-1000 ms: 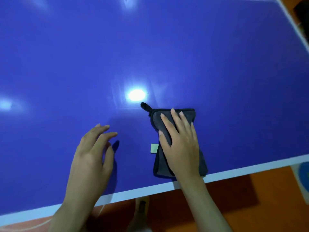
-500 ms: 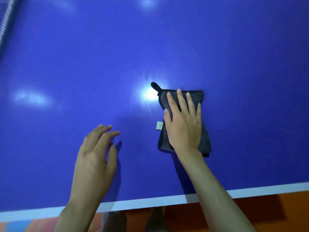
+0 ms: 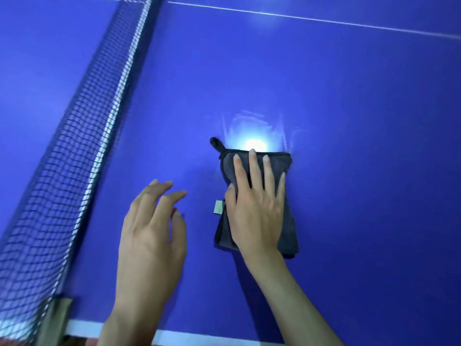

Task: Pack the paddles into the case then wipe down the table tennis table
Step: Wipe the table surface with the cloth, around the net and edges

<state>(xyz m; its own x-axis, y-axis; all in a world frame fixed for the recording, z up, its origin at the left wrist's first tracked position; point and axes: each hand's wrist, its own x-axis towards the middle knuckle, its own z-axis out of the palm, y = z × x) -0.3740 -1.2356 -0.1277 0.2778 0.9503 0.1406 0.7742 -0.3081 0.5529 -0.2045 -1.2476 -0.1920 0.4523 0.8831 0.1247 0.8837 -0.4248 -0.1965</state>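
- The right hand (image 3: 257,208) is laid flat on a folded dark grey cloth (image 3: 287,221), fingers straight and spread, pressing it onto the table tennis table (image 3: 349,121); nothing is gripped.
- The left hand (image 3: 152,236) is held just beside the cloth, on its left, fingers loosely bent and holding nothing; whether its fingertips touch the table cannot be told.
- A small pale label (image 3: 219,207) is seen at the cloth's left edge; no writing on it can be read; a dark hanging loop (image 3: 216,143) sticks out at the cloth's far left corner.
- The table is glossy blue; a bright lamp reflection (image 3: 254,144) lies just past the cloth; a white line runs along the near edge and a thin white line across the far part.
- The black net (image 3: 74,158) with its white top band is seen at the left, near the left hand; its post (image 3: 56,318) is clamped at the near edge.
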